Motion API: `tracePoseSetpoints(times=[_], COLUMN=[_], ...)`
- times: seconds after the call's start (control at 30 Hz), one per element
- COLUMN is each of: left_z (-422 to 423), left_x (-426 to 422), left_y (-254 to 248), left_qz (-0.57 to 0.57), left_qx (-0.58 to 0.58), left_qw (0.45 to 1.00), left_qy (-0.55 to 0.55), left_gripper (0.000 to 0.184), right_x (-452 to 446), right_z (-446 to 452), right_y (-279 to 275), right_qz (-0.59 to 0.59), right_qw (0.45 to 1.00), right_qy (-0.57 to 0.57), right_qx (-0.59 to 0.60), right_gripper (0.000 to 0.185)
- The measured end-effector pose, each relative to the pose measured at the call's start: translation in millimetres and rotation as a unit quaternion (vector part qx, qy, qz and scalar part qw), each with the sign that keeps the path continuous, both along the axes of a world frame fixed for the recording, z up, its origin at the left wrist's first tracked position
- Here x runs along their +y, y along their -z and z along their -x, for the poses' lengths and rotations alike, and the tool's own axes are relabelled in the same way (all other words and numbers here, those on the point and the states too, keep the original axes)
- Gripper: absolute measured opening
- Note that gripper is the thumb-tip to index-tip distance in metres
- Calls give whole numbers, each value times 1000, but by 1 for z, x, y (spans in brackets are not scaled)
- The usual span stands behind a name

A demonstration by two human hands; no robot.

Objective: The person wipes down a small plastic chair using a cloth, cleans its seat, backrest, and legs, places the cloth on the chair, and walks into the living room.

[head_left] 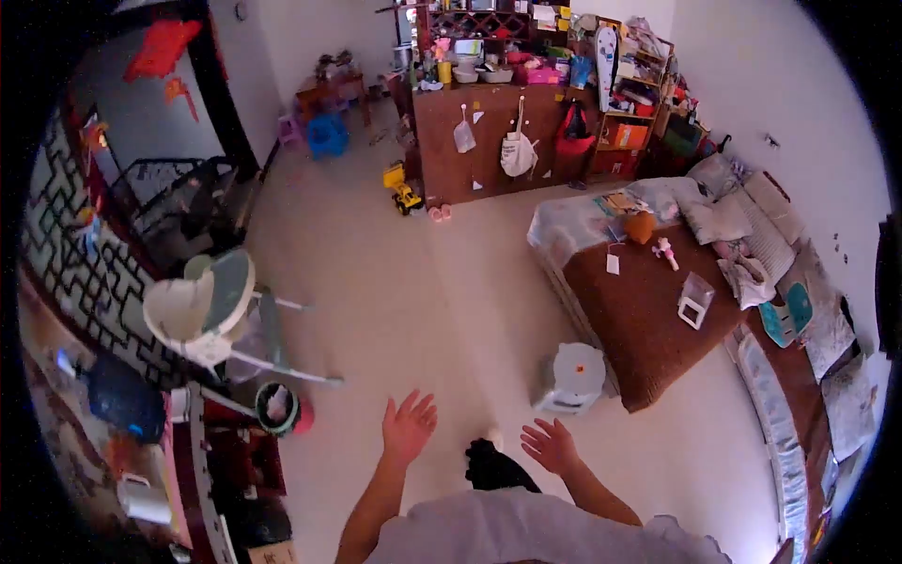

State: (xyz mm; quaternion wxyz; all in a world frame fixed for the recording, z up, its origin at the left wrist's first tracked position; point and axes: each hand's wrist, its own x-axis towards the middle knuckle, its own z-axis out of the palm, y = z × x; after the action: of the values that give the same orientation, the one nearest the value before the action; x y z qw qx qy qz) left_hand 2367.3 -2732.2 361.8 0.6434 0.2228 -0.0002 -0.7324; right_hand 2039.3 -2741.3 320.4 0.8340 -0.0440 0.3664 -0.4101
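Note:
My left hand (pixel 409 428) is held out above the pale floor, palm turned inward, fingers spread and nothing in them. To its left stands a trash bin (pixel 276 410) with a bag in it. My right hand (pixel 551 446) is likewise stretched out with fingers apart, holding nothing. The nearest thing to it is a white plastic stool (pixel 572 378), which it does not touch. Between the hands, lower down, a black-clad leg (pixel 498 467) and part of a foot show below my grey shirt (pixel 507 528).
A white high chair (pixel 221 315) stands at the left. At the right is a sofa with a brown cover (pixel 648 310), cushions and small items. Farther off are a toy truck (pixel 402 190), pink slippers (pixel 440 213), a blue stool (pixel 327 136) and a brown cabinet (pixel 446 169) with hanging bags.

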Motion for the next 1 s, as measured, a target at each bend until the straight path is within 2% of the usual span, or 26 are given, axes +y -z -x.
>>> tracePoseSetpoints(times=[0.03,0.07,0.1,0.13,0.2,0.27,0.33,0.37,0.43,0.53,0.57,0.63,0.73,0.8,0.83,0.9,0.93,1.0], left_z=[3,4,0,-8,-24,-47,-71,-79,-96,-120,-130,-137,-137,-137,-135,-123,-115,-100], left_x=[-19,-32,-46,-60,-87,-118,-150,-168,-204,-277,-309,-389,-514,-609,-656,-737,-772,-831], left_y=[2,6,6,5,5,3,19,27,44,78,85,80,57,33,20,-3,-9,-13], left_qz=[-1,-67,-136,-146,-132,-134,-131,-135,-180,-144,-187,-179,-164,-130,-128,-80,-76,-70], left_qx=[-8,21,48,41,11,12,3,4,21,35,53,48,16,-51,-56,-118,-118,-100], left_qw=[1000,997,989,988,990,989,982,983,961,971,963,970,982,990,990,987,986,989], left_qy=[4,-14,-32,-29,-49,-62,-139,-123,-208,-188,-187,-156,-87,-1,13,81,94,85], left_gripper=[57,57,57,57,56,56,54,54,54,54,54,53,52,53,53,54,54,54], right_x=[-34,-68,-101,-137,-200,-259,-318,-343,-389,-455,-476,-520,-574,-609,-630,-667,-687,-726], right_z=[-6,-13,-16,-18,-27,-39,-52,-58,-67,-74,-77,-77,-67,-60,-61,-59,-57,-58], right_y=[-2,-4,-4,3,-12,-39,-49,-45,-32,-10,-6,-7,-14,-9,-11,-17,-12,0], right_qz=[-17,-37,6,49,88,87,92,96,94,103,54,5,-12,66,67,23,24,-44], right_qw=[1000,998,1000,999,995,995,994,994,995,994,998,1000,997,993,991,988,985,982], right_qy=[14,31,12,-17,-32,-44,-44,-50,-32,-20,-5,21,59,90,105,143,157,174], right_qx=[15,28,18,13,28,33,41,20,2,-22,-11,5,51,41,39,60,61,53], right_gripper=[53,52,49,46,58,58,58,59,60,64,57,51,49,58,58,55,55,47])
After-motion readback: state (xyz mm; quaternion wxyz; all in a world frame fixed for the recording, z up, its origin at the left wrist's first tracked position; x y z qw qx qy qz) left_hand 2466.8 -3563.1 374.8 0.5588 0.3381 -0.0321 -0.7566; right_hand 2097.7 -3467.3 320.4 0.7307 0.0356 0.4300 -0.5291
